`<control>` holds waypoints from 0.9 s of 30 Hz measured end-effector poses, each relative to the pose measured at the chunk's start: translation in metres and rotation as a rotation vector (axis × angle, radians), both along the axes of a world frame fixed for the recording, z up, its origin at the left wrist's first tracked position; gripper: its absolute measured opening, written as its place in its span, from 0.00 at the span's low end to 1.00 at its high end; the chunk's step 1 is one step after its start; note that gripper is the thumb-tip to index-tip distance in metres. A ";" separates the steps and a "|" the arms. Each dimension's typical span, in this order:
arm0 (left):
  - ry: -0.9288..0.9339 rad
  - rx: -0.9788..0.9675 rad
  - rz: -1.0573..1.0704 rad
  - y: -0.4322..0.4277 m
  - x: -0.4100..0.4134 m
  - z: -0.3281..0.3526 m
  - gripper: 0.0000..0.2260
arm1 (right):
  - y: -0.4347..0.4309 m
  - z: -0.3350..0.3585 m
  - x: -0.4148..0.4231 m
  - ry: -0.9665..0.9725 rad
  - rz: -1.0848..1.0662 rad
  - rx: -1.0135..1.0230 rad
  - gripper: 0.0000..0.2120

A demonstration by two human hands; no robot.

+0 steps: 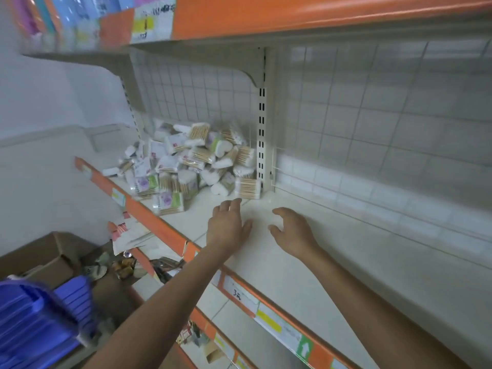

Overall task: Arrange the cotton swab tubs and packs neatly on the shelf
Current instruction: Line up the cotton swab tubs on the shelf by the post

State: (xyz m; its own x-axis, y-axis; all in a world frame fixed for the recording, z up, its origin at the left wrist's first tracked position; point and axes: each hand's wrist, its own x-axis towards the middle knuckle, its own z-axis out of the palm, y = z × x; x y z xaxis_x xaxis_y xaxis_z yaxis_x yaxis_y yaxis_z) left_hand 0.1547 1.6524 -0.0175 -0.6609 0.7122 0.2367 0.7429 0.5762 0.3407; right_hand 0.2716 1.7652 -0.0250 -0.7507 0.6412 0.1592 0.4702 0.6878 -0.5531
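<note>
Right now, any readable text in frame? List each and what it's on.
"3元": handwritten on the white price tag on the orange shelf edge.
Upper-shelf tags: blurred, unreadable.
Cotton swab packs: print too small to read.
Other tags on that edge: blurred, unreadable.

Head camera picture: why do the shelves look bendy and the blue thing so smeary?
Head view: the wide-angle lens bows the orange shelf edge; the blue thing at lower left and the top-shelf goods are smeared, likely by motion; the swab pile, left hand and right hand look sharper; light is soft, shadows faint.
</note>
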 end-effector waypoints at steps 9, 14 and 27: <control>0.150 -0.111 0.019 0.012 -0.097 0.009 0.26 | 0.017 0.007 -0.096 0.066 -0.054 0.051 0.24; 0.264 -0.157 0.089 -0.008 -0.137 0.001 0.25 | 0.020 0.003 -0.134 0.062 -0.072 0.136 0.26; 0.150 -0.167 0.226 -0.040 -0.174 -0.017 0.23 | 0.026 -0.019 -0.173 -0.030 -0.196 0.338 0.28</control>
State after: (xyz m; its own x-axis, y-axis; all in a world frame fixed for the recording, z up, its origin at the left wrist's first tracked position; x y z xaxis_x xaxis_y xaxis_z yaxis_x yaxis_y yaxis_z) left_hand -0.0189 1.6121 -0.0348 -0.7731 0.5888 0.2358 0.6248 0.7709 0.1239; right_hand 0.0988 1.7912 -0.0443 -0.6269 0.6879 0.3658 0.6227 0.7246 -0.2953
